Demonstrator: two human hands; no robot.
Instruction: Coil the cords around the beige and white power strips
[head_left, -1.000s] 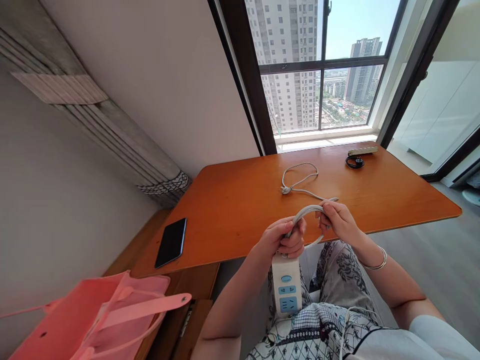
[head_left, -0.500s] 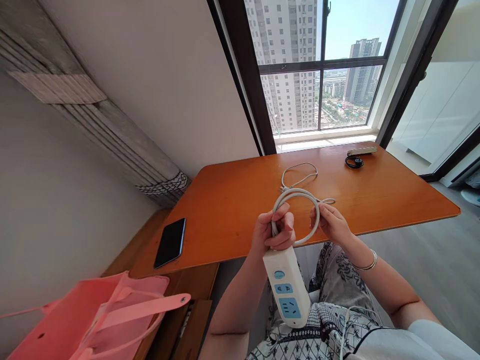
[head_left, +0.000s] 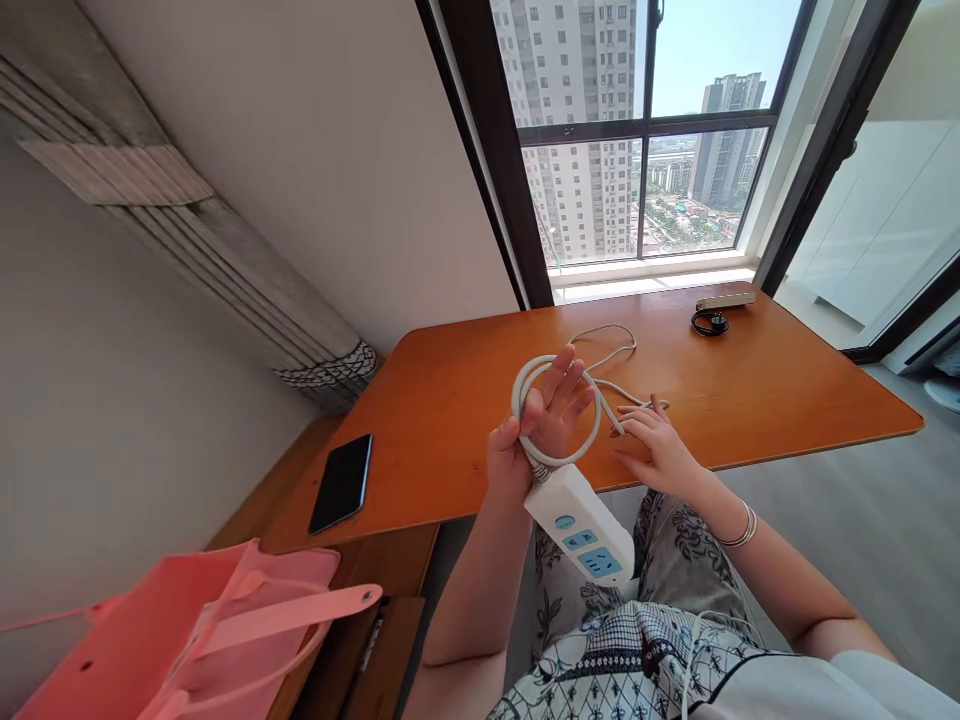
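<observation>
A white power strip (head_left: 589, 535) with blue sockets hangs tilted below my left hand (head_left: 544, 420), over my lap. That hand holds the strip's white cord (head_left: 517, 385), which is wound in a loose coil. Its thumb rests at the coil's left side, while its other fingers are spread inside the loops. My right hand (head_left: 656, 450) is at the table's front edge, its fingers stretched out and the thumb apart. A length of cord from the coil touches its fingertips. More of the cord (head_left: 619, 350) lies in a loop on the table behind the coil.
On the wooden table (head_left: 450, 420), a black tablet (head_left: 341, 483) lies at the left. Another power strip (head_left: 725, 300) with a coiled black cord (head_left: 709, 322) sits at the far right. A pink bag (head_left: 187, 630) stands at lower left. A window (head_left: 645, 130) is beyond the table.
The coil has moved left and up in my left hand, whose fingers have spread. The power strip has swung up and tilted. My right hand has let go of the coil and its fingers have opened.
</observation>
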